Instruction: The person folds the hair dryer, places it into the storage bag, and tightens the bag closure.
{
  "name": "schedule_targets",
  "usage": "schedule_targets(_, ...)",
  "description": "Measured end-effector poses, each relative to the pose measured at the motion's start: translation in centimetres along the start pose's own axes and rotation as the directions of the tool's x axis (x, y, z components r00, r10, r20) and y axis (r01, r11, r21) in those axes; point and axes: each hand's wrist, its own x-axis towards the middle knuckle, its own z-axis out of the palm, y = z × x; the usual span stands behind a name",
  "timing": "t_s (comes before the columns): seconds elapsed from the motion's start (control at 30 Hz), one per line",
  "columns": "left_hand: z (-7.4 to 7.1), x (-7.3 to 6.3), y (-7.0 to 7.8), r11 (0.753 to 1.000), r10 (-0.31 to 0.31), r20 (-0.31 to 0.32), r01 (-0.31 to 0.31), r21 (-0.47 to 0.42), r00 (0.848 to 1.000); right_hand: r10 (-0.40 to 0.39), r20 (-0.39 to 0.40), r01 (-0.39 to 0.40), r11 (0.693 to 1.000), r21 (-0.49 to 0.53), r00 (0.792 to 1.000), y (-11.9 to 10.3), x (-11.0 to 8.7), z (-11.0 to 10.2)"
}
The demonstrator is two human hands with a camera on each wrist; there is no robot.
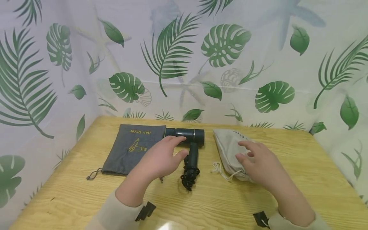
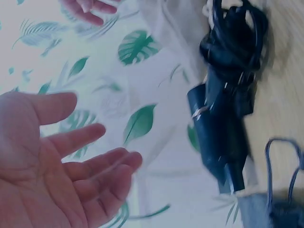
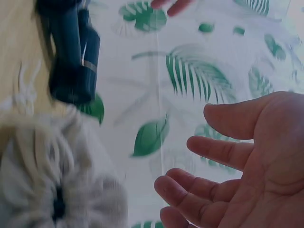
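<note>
A dark hair dryer (image 1: pixel 185 135) lies on the table, its handle toward the person and its black cord (image 1: pixel 189 177) bundled at the handle's end. My left hand (image 1: pixel 161 156), fingers relaxed, hovers between it and a flat grey drawstring bag (image 1: pixel 123 153) printed "Hair Dryer". In the left wrist view that palm (image 2: pixel 52 166) holds nothing. To the right, a bulging beige drawstring bag (image 1: pixel 227 150) lies with its gathered mouth (image 3: pixel 57 199) facing the person. Over its right side hangs my right hand (image 1: pixel 264 163), loosely bent; the right wrist view shows the palm (image 3: pixel 247 166) bare.
The wooden table (image 1: pixel 218 207) carries all these things. A white cloth with green leaves (image 1: pixel 184 64) stands right behind its far edge and along both sides. White cord ends (image 1: pixel 219 169) trail from the beige bag, and a dark drawstring (image 1: pixel 93 174) sticks out from the grey one.
</note>
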Motion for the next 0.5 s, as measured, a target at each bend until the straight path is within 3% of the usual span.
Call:
schedule_targets(0.2,-1.3,-2.0,-0.7,0.991,0.038,-0.025,-0.034,0.126,0.999,-0.056,0.014,0.056,0.998,0.01,0.998,-3.0,0.0,2.3)
schedule_targets(0.5,-2.7,-4.1,-0.8,0.976,0.058,0.034,-0.063,0.209,0.998,-0.037,0.166,0.038,0.999,-0.001,0.985,-5.0,1.8,7.0)
